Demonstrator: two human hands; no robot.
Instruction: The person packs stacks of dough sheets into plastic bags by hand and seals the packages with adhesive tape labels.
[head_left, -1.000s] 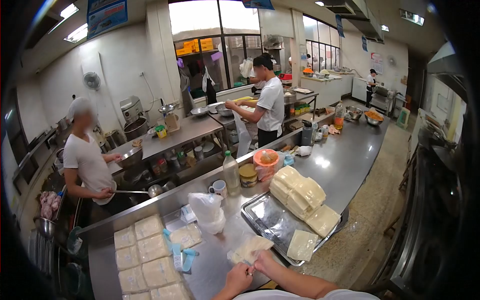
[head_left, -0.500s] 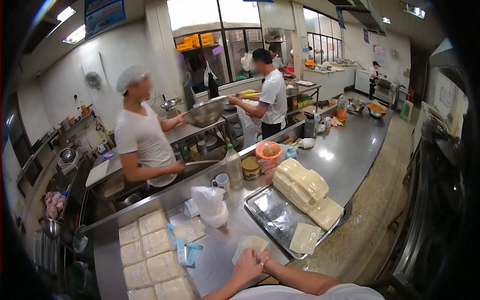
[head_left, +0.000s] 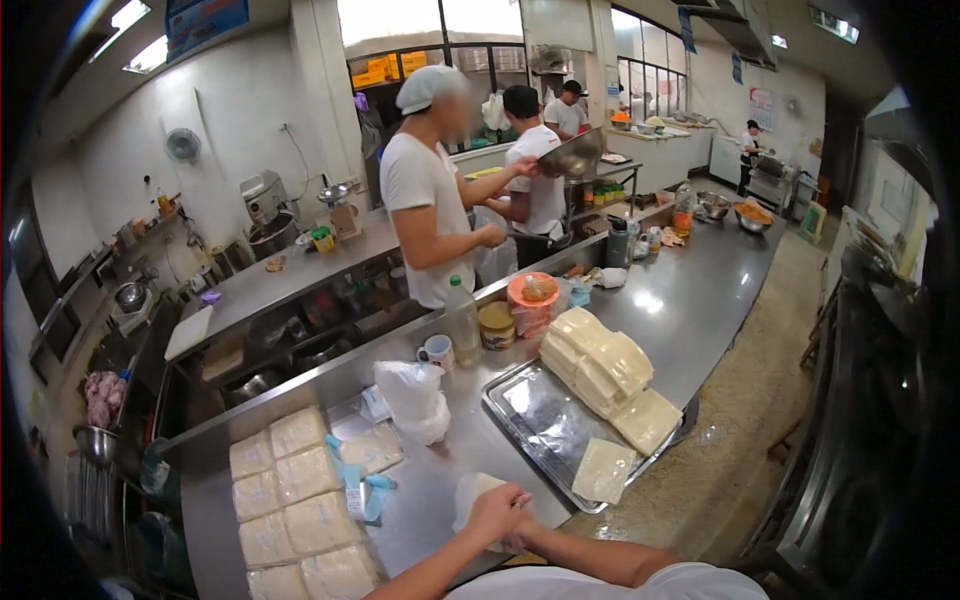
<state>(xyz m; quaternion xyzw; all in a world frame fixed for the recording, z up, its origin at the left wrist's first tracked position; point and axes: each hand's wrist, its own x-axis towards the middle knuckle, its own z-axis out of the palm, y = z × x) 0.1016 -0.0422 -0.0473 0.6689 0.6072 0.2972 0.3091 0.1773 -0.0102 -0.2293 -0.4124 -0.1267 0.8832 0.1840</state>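
Observation:
My left hand (head_left: 497, 512) is closed, fingers curled, over a clear plastic bag (head_left: 468, 492) at the near edge of the steel table. Close against it, my right hand (head_left: 520, 538) is also closed on the bag, its fingers partly hidden. A pale sheet inside the bag was visible earlier; now my hands mostly cover it. To the right, a metal tray (head_left: 520, 425) bears a stack of pale square wrappers (head_left: 597, 362). One loose wrapper (head_left: 604, 471) lies on the tray's near corner. Packed wrapper packets (head_left: 305, 475) lie in rows on the left, beside a blue tape dispenser (head_left: 365, 490).
A white plastic bag (head_left: 413, 402), a mug (head_left: 437, 352), a bottle (head_left: 462, 322), a tub (head_left: 497, 327) and an orange container (head_left: 534, 300) line the table's far side. Across the ledge, a co-worker (head_left: 425, 190) carries a large metal bowl (head_left: 572, 157) near another person.
My hands have shifted slightly, and the left now covers more of the bag. The co-worker with the bowl has moved right, and the bowl is now raised and tilted.

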